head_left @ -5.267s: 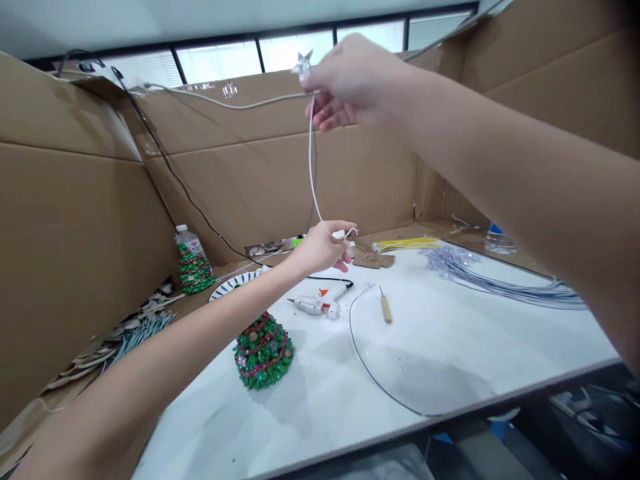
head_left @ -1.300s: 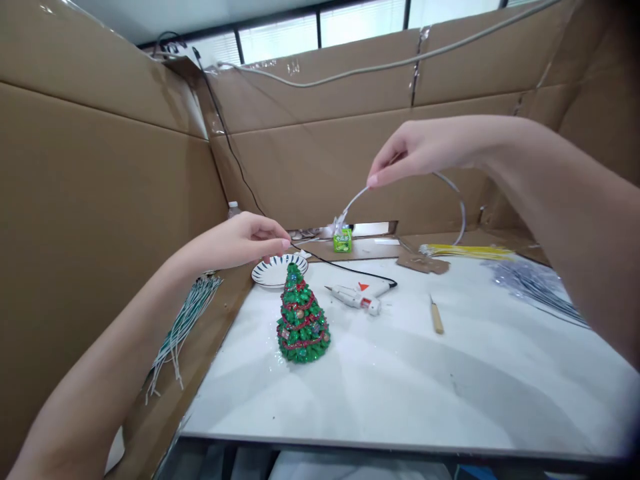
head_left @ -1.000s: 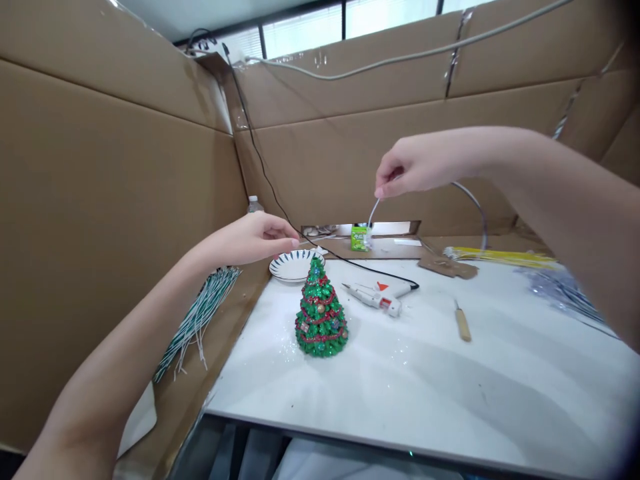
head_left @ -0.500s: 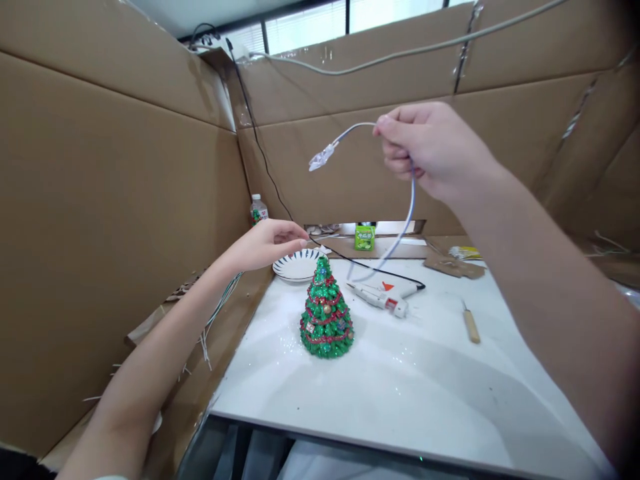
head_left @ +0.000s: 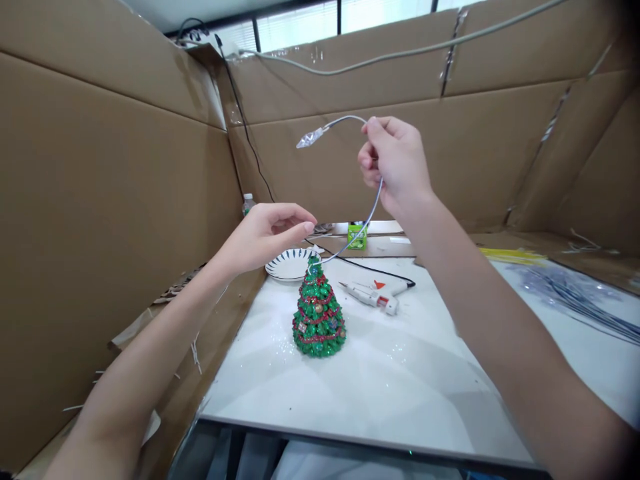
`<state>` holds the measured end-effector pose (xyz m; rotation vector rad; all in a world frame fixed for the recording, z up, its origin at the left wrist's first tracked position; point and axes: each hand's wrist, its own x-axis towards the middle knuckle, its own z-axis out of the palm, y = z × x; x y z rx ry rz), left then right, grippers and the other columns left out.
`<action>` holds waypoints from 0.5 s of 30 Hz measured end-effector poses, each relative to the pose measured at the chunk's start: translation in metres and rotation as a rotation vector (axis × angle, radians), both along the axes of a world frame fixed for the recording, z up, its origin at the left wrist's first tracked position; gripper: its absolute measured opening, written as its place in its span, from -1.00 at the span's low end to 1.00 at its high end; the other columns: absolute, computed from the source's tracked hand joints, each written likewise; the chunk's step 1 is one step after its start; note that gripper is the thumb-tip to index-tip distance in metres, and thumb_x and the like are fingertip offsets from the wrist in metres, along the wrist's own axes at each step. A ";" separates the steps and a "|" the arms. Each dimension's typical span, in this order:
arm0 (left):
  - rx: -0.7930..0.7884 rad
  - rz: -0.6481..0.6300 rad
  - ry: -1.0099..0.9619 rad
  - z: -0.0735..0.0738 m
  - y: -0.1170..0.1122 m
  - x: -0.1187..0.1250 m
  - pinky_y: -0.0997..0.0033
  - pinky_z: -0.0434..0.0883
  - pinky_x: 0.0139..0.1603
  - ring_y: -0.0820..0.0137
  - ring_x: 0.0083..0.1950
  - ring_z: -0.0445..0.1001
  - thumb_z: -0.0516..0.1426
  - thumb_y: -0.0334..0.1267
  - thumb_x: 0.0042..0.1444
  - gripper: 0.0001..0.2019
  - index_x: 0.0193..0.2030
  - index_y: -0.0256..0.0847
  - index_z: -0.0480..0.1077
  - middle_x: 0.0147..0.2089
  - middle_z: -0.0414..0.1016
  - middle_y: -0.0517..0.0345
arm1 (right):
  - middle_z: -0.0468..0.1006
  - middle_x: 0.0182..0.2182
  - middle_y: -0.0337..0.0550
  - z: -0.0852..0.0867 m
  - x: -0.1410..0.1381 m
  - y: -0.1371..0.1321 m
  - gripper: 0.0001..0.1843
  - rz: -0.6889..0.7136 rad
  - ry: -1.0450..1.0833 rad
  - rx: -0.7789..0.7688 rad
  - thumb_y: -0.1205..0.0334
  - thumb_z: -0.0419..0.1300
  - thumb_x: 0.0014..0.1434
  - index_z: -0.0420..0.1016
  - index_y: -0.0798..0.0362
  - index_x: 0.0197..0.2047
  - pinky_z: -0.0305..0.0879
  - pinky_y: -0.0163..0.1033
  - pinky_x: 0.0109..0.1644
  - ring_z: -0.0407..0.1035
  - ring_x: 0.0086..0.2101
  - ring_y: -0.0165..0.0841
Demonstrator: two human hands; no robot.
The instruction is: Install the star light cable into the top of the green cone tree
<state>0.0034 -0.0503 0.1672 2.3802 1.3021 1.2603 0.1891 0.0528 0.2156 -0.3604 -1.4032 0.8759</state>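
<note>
A small green glittery Christmas tree (head_left: 319, 315) with red garland stands on the white table (head_left: 400, 387). My right hand (head_left: 393, 163) is raised above it, pinching a thin silver wire (head_left: 371, 210) whose upper end carries a clear sparkly ornament (head_left: 310, 138). The wire curves down to the tree's tip. My left hand (head_left: 267, 233) hovers just left of the tree top, thumb and fingers pinched near the wire's lower end; what they hold is too small to make out.
A white glue gun (head_left: 373, 297) with a black cord lies behind the tree. A striped plate (head_left: 290, 265), a green box (head_left: 356, 235) and a bottle (head_left: 247, 203) sit at the back. Silver wires (head_left: 575, 293) and yellow sticks (head_left: 510, 254) lie right. Cardboard walls (head_left: 100, 200) surround the table.
My right hand moved left and slightly down with the wire, its lower end now reaching the tree tip. My left hand rose a little beside the tree top.
</note>
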 end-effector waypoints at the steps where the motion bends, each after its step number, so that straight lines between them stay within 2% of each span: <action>1: 0.008 0.002 -0.013 -0.001 0.000 0.000 0.49 0.43 -0.32 0.46 -0.32 0.48 0.15 -0.12 0.14 -0.72 -0.15 -0.30 0.52 -0.25 0.57 0.02 | 0.20 -0.72 -0.36 -0.001 -0.001 0.001 -0.81 -0.009 0.004 0.010 0.17 0.04 0.24 0.25 -0.03 -0.42 -0.25 -0.33 -0.67 -0.11 -0.71 -0.49; 6: -0.060 0.020 -0.084 -0.008 -0.001 -0.002 0.56 0.34 -0.44 0.51 -0.38 0.42 0.14 -0.13 0.15 -0.74 -0.24 -0.28 0.55 -0.31 0.56 0.06 | 0.18 -0.75 -0.39 -0.003 -0.005 0.002 -0.79 -0.048 0.026 0.056 0.21 0.00 0.29 0.25 -0.01 -0.41 -0.28 -0.36 -0.68 -0.12 -0.73 -0.52; 10: -0.175 -0.039 -0.131 -0.008 -0.008 0.004 0.56 0.24 -0.54 0.56 -0.47 0.32 0.12 -0.16 0.16 -0.75 -0.31 -0.24 0.58 -0.35 0.57 0.09 | 0.17 -0.76 -0.39 -0.001 -0.009 0.002 -0.79 -0.070 0.054 0.084 0.21 -0.01 0.30 0.23 -0.02 -0.41 -0.29 -0.36 -0.69 -0.11 -0.75 -0.53; 15: -0.288 -0.074 -0.214 -0.008 -0.016 0.009 0.55 0.23 -0.57 0.59 -0.55 0.25 0.22 -0.21 0.04 -0.84 -0.39 -0.23 0.59 -0.45 0.56 0.12 | 0.14 -0.71 -0.37 0.002 -0.011 0.002 -0.79 -0.126 0.120 0.133 0.15 0.05 0.27 0.22 -0.07 -0.42 -0.16 -0.36 -0.65 -0.03 -0.70 -0.51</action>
